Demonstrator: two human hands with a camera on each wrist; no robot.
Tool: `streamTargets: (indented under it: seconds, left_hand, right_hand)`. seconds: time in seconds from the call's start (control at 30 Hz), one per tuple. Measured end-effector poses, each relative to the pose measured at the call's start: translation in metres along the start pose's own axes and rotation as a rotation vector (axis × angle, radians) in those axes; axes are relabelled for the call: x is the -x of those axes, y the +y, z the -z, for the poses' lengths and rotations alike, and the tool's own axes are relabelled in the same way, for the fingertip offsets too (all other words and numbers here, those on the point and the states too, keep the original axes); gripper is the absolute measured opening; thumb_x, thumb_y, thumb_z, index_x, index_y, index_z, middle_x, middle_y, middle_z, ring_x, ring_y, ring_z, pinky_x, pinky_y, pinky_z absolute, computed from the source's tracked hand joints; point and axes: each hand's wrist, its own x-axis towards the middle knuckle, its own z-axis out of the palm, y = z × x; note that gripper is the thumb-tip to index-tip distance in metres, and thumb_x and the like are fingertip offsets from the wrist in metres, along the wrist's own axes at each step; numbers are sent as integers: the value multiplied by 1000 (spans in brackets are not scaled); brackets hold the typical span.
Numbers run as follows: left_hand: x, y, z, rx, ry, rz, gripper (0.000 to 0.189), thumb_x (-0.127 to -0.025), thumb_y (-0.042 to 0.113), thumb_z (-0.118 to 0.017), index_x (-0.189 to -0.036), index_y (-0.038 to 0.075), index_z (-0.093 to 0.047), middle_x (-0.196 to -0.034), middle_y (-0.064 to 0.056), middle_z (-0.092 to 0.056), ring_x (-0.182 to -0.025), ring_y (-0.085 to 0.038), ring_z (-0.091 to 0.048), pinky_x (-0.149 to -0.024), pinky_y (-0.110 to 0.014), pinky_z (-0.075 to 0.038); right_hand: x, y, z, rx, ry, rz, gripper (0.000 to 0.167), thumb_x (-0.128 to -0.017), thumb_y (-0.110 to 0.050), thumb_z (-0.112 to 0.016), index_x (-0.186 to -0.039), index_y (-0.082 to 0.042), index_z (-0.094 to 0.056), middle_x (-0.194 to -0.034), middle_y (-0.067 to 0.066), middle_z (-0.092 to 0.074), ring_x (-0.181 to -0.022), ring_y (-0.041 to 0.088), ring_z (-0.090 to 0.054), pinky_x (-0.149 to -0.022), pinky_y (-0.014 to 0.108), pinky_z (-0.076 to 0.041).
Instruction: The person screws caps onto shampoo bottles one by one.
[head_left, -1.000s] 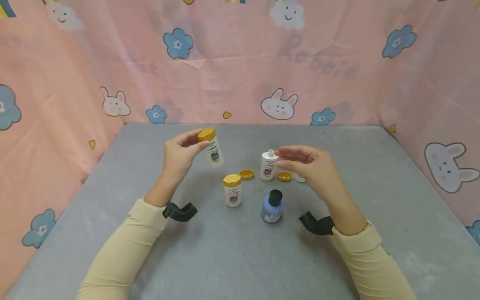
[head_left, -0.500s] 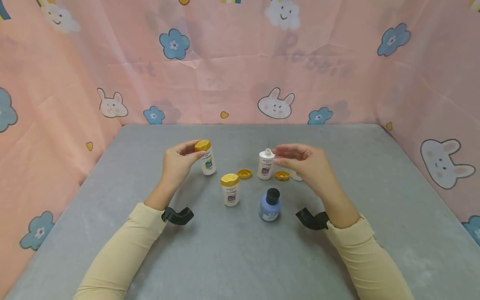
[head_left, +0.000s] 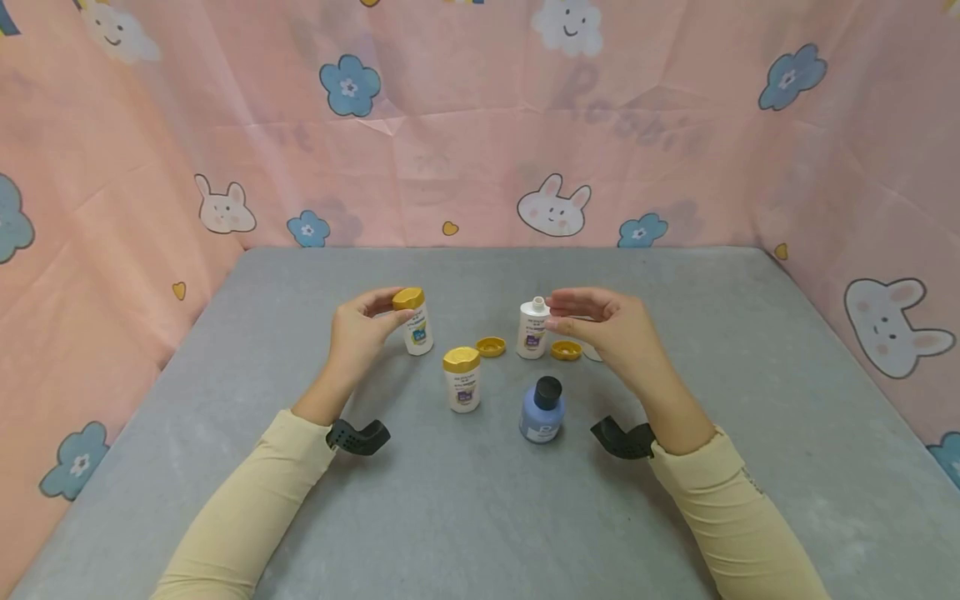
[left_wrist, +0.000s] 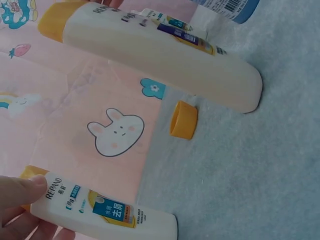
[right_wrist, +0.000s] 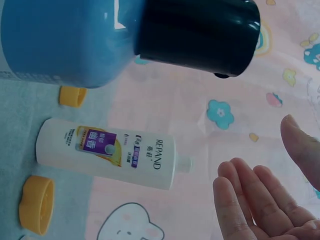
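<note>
My left hand [head_left: 362, 332] pinches the gold cap of a white bottle with a blue label [head_left: 417, 332] between thumb and fingers. That bottle stands upright, its base at the table. My right hand [head_left: 611, 323] has its fingers relaxed, holding nothing. Beside its fingertips, a small gap away in the right wrist view, stands an uncapped white bottle [right_wrist: 107, 152] with a purple label and a bare neck. Gold caps [head_left: 491, 347] [head_left: 566, 350] lie on either side of this bottle.
Nearer the front stand a gold-capped white bottle [head_left: 462, 382] and a blue bottle with a black cap [head_left: 542, 412]. A white object [head_left: 593, 353] is partly hidden behind my right hand. Grey cloth covers the table [head_left: 480, 517]; a pink printed curtain [head_left: 420, 142] surrounds it.
My left hand has lowered the blue-labelled bottle from a tilted position in the air to upright at the table. My right hand has hardly moved beside the uncapped bottle.
</note>
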Motion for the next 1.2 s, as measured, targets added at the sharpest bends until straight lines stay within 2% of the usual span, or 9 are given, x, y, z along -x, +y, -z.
streamTargets:
  seconds: [0.1, 0.43, 0.6, 0.7, 0.83, 0.9, 0.97, 1.07, 1.2]
  left_hand:
    - [1, 0, 0, -22, -9, -10, 40, -89, 21, -76, -126, 9, -67, -124, -11, -69, -119, -25, -62, -107, -46, -48]
    - [0, 7, 0, -62, -40, -7, 41, -91, 20, -73, -129, 8, -64, -128, -11, -66, -123, -25, -59, -108, -46, -46]
    - [3, 14, 0, -53, -6, -59, 46, -91, 21, -74, -133, 9, -60, -136, -10, -62, -129, -26, -56, -110, -42, -47]
    - [6, 18, -2, -64, 47, -174, 47, -90, 19, -75, -133, 8, -60, -138, -10, -60, -130, -28, -55, -112, -41, -45]
    - [11, 23, -8, -86, 66, -441, 44, -87, 9, -76, -129, 3, -63, -132, -13, -64, -123, -30, -60, -108, -39, -49]
    - [13, 24, -13, -102, 24, -551, 42, -86, 5, -77, -126, 1, -65, -127, -15, -66, -117, -30, -64, -103, -37, -52]
    - [13, 25, -17, -113, -54, -593, 41, -85, 4, -77, -124, 0, -66, -125, -15, -68, -115, -31, -66, -101, -37, -54]
    - [10, 25, -25, -133, -172, -556, 41, -85, 5, -77, -125, 2, -67, -124, -14, -69, -114, -29, -66, -100, -36, -55]
    - [2, 26, -37, -106, -334, -414, 43, -89, 11, -75, -130, 7, -65, -132, -11, -66, -120, -29, -64, -104, -38, -53]
  right_hand:
    - [-1, 1, -1, 3, 1, -6, 48, -87, -28, -78, -129, -9, -64, -132, 8, -67, -117, 14, -64, -91, 17, -53]
    - [-4, 6, 0, -18, 10, -7, 51, -88, -27, -78, -132, -8, -62, -135, 10, -64, -126, 22, -60, -109, 42, -47]
    - [-7, 8, -1, 3, 16, -4, 50, -89, -25, -77, -132, -7, -61, -136, 11, -63, -128, 27, -59, -111, 47, -46]
    - [-10, 11, -2, 9, 18, -1, 49, -89, -24, -76, -132, -6, -61, -136, 12, -63, -129, 28, -58, -111, 47, -45]
    - [-13, 14, -2, 29, 22, -9, 50, -89, -26, -76, -132, -6, -61, -137, 11, -63, -130, 28, -57, -112, 48, -44]
    - [-13, 14, -2, 45, 25, -20, 52, -88, -28, -77, -133, -7, -61, -137, 11, -62, -130, 28, -57, -112, 48, -44]
    - [-13, 15, -3, 56, 26, -28, 54, -88, -29, -77, -134, -6, -60, -138, 12, -62, -131, 29, -56, -112, 48, -44]
    - [-14, 16, -4, 69, 23, -40, 56, -88, -29, -77, -136, -6, -59, -141, 12, -60, -133, 31, -55, -113, 47, -44]
    - [-16, 18, -6, 83, -4, -51, 61, -89, -27, -76, -141, -5, -54, -147, 13, -54, -138, 32, -50, -115, 44, -42]
